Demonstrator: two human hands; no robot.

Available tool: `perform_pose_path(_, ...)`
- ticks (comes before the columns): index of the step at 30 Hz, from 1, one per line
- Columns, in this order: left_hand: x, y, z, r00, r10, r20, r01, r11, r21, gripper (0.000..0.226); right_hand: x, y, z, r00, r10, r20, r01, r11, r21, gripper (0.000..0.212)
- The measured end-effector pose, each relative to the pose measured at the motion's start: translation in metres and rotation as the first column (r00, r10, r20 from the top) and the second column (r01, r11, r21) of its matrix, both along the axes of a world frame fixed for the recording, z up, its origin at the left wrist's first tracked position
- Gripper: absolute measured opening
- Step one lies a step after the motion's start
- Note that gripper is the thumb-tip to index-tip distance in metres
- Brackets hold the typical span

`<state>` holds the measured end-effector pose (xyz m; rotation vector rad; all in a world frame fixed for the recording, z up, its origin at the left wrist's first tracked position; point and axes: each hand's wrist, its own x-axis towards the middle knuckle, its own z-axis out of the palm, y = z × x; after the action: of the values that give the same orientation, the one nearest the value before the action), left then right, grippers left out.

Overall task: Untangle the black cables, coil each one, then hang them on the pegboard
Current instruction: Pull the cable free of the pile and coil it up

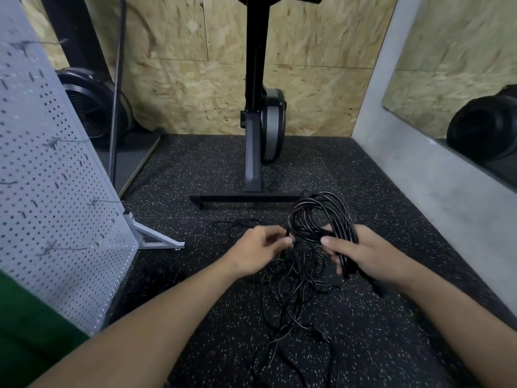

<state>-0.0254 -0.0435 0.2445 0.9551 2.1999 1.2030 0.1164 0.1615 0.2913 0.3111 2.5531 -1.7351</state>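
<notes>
Progress: a part-wound coil [321,217] of black cable was in hand. Strands trailed from it, so the winding looked unfinished.
Left to do: a loose tangle [291,298] of thin black cables lay on the speckled floor [363,345] under the hands, not yet sorted. Nothing hung on the pegboard [50,177], and its hooks [56,141] looked bare. The task seemed somewhere in its first half.
Unclear: a dark heap [156,275] on the floor near the pegboard's foot might have been another cable, but it was too dim to tell.
Right hand [363,253]: the fingers were curled round the near side of the coil, gripping the bundled loops, which rose up and away from the hand.
Left hand [260,247]: it was palm down, just beside the coil, with thumb and fingertips pinching a strand at the coil's left edge.
Arms: both bare forearms reached forward and down, with the hands near each other above the tangle.
Surroundings: the pegboard stood to the left, and an exercise machine [257,135] stood upright beyond the hands.
</notes>
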Motion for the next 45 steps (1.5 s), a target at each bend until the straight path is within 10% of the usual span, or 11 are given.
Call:
perform_pose_path(8,0.027,0.031,0.013,0.924,0.331,0.194,-0.371,0.9,0.231,0.019,-0.012,-0.022,-0.02,0.93,-0.316,-0.188,0.35,0.916,0.195,0.01)
perform_pose_path(17,0.032,0.03,0.035,0.733,0.232,0.639,-0.526,0.79,0.315,0.021,-0.022,-0.032,-0.031,0.942,-0.31,-0.126,0.324,0.939,0.112,0.02)
perform_pose_path(25,0.024,0.024,0.037,0.794,0.219,0.567,-0.446,0.843,0.3,0.021,-0.024,-0.031,-0.022,0.975,-0.215,-0.062,0.224,0.953,0.203,0.022)
perform_pose_path(29,0.018,0.025,0.028,0.889,0.169,0.426,-0.313,0.903,0.295,0.021,-0.024,-0.026,-0.017,0.949,-0.302,-0.086,0.292,0.95,-0.111,0.017)
perform_pose_path(34,0.016,0.018,-0.015,0.956,-0.274,0.1,0.285,0.952,-0.115,0.045,-0.015,-0.034,0.011,0.963,-0.237,-0.127,0.145,0.855,-0.498,0.021)
perform_pose_path(39,0.007,0.016,-0.023,0.967,-0.241,-0.086,0.236,0.97,-0.067,0.021,-0.008,-0.031,0.032,0.943,-0.284,-0.173,0.105,0.747,-0.656,0.031)
perform_pose_path(45,0.005,0.014,-0.006,0.949,-0.264,-0.17,0.226,0.95,-0.217,0.018,-0.011,0.009,0.009,0.894,-0.434,-0.11,0.448,0.862,0.237,0.024)
